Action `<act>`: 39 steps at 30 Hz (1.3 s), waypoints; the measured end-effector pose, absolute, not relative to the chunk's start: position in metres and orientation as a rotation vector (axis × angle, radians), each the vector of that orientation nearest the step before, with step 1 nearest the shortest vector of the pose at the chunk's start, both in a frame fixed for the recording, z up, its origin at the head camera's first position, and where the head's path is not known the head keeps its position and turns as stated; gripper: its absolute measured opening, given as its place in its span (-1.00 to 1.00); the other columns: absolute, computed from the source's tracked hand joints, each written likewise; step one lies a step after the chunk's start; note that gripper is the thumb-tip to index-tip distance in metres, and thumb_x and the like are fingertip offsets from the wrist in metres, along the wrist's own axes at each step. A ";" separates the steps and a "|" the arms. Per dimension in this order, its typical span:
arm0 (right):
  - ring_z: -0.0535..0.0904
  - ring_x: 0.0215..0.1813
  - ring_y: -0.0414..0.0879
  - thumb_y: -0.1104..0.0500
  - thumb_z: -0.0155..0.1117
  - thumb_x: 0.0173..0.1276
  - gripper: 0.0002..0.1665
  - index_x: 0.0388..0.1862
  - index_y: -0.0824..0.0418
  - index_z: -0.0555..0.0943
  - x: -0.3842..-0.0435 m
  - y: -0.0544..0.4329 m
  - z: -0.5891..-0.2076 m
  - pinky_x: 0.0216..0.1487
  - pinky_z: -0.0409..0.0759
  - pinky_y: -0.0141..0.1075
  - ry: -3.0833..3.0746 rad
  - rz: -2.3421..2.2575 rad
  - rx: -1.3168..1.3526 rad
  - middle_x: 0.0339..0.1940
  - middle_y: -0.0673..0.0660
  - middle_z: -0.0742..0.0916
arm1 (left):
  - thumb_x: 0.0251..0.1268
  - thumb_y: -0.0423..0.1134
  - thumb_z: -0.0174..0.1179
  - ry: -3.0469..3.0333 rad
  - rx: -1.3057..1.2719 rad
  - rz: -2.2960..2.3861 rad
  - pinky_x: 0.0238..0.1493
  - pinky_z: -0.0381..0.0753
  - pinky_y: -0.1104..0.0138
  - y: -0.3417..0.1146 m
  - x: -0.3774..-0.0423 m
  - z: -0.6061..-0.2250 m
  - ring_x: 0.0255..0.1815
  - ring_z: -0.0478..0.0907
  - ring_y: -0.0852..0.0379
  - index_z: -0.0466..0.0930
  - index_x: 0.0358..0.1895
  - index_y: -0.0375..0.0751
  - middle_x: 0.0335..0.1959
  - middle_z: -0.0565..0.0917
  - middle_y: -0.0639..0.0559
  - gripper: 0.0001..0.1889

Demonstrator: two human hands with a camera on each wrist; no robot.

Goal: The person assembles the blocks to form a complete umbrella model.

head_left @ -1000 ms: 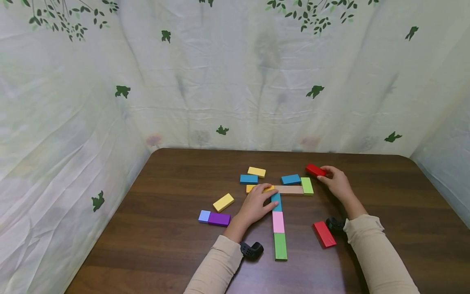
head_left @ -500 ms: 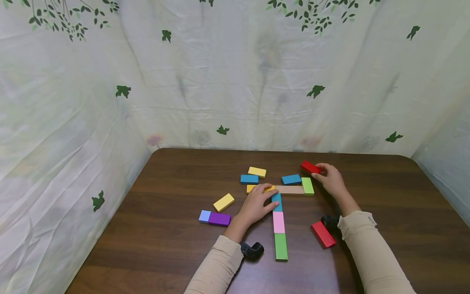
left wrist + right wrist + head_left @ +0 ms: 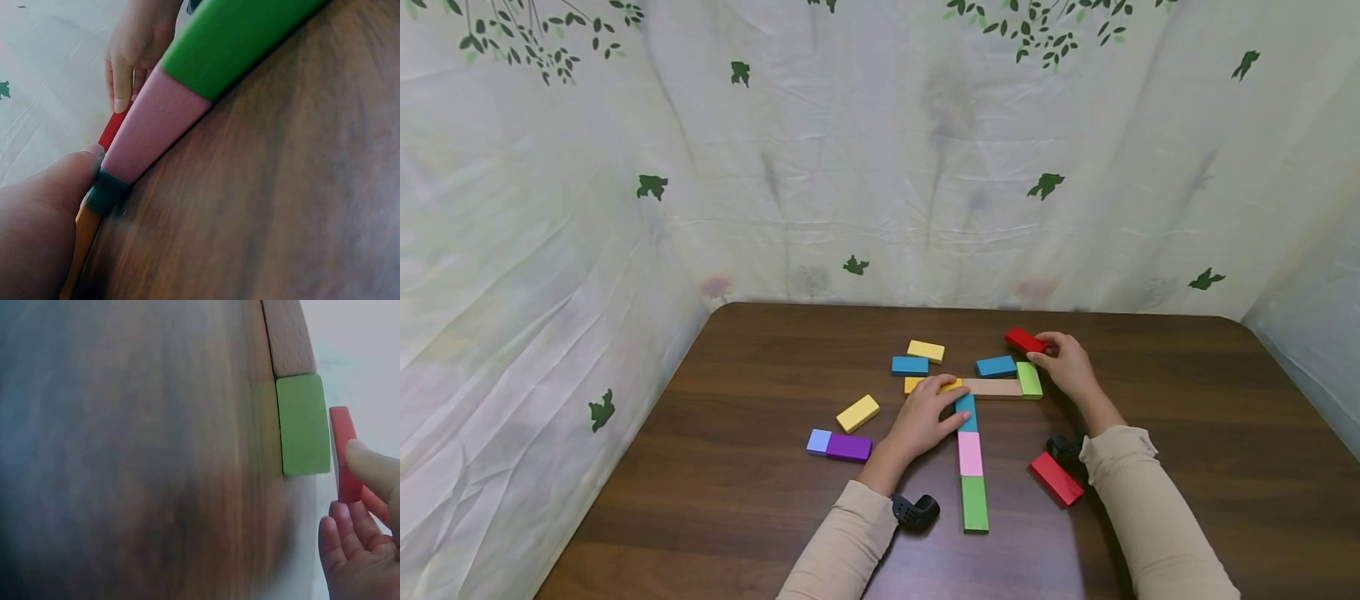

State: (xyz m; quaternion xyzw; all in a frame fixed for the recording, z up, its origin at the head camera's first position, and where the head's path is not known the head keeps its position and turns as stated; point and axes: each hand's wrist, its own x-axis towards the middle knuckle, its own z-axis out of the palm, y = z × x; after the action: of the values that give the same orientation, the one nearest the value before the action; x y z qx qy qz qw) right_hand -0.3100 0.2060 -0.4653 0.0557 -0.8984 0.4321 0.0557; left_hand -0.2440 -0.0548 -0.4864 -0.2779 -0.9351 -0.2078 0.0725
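My right hand [image 3: 1072, 368] pinches a red block [image 3: 1022, 339] by its right end, beyond the light green block [image 3: 1029, 381]; the right wrist view shows thumb and fingers on the red block [image 3: 345, 456]. My left hand [image 3: 919, 421] rests with spread fingers over an orange block [image 3: 952, 385], partly hiding it. Its thumb touches a blue block [image 3: 967, 413] at the top of a column. Below that blue block follow a pink block [image 3: 969, 454] and a green block [image 3: 974, 505]. A beige block [image 3: 992, 388] joins the orange and light green blocks in a row.
Behind the row lie two blue blocks, the right blue block [image 3: 996, 367] and the left blue block [image 3: 910, 366], with a yellow block [image 3: 926, 351]. Another yellow block [image 3: 857, 413] and a purple block [image 3: 848, 448] lie left. A second red block [image 3: 1056, 479] lies near my right sleeve.
My right hand has moved left and slightly farther away with the red block, behind the light green block. The lower red block has shifted slightly left and turned. My left hand has stayed in place.
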 end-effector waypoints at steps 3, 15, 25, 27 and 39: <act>0.39 -0.09 0.19 0.24 0.21 0.24 -0.54 0.06 0.46 0.40 -0.311 0.203 -0.465 -0.15 0.42 -0.06 -2.729 1.295 0.163 -0.07 0.38 0.47 | 0.25 0.09 0.02 -2.813 -0.834 -0.623 0.19 0.20 0.20 -0.055 -0.244 -0.486 0.23 0.17 0.08 0.41 0.21 0.09 0.19 0.33 0.02 -0.54; 0.38 -0.10 0.17 0.24 0.20 0.25 -0.55 0.06 0.45 0.41 -0.316 0.195 -0.468 -0.18 0.41 -0.12 -2.738 1.323 0.132 -0.07 0.37 0.47 | 0.25 0.09 0.02 -2.826 -0.830 -0.632 0.18 0.21 0.18 -0.054 -0.244 -0.486 0.24 0.17 0.07 0.40 0.21 0.10 0.19 0.32 0.02 -0.53; 0.38 -0.10 0.18 0.23 0.18 0.26 -0.56 0.06 0.45 0.41 -0.317 0.195 -0.470 -0.16 0.40 -0.07 -2.760 1.313 0.119 -0.06 0.38 0.48 | 0.25 0.09 0.01 -2.837 -0.830 -0.629 0.19 0.19 0.18 -0.055 -0.244 -0.485 0.24 0.16 0.07 0.39 0.22 0.10 0.20 0.32 0.02 -0.53; 0.38 -0.10 0.18 0.23 0.18 0.26 -0.56 0.06 0.45 0.41 -0.317 0.194 -0.471 -0.15 0.40 -0.07 -2.765 1.317 0.113 -0.06 0.39 0.49 | 0.25 0.09 0.01 -2.840 -0.826 -0.629 0.19 0.20 0.18 -0.054 -0.244 -0.486 0.25 0.16 0.08 0.39 0.22 0.10 0.21 0.31 0.03 -0.53; 0.39 -0.07 0.19 0.21 0.17 0.28 -0.53 0.10 0.45 0.39 -0.317 0.194 -0.469 -0.11 0.40 -0.06 -2.790 1.365 0.095 -0.03 0.40 0.51 | 0.24 0.09 0.02 -2.840 -0.819 -0.636 0.18 0.21 0.18 -0.054 -0.244 -0.487 0.24 0.16 0.08 0.40 0.21 0.10 0.20 0.31 0.03 -0.53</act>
State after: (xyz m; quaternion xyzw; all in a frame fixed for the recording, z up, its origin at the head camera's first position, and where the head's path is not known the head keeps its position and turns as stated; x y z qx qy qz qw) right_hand -0.3168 0.1939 -0.4695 0.0305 -0.8977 0.4391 0.0171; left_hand -0.2441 -0.0542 -0.4867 -0.2706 -0.9376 -0.2101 0.0592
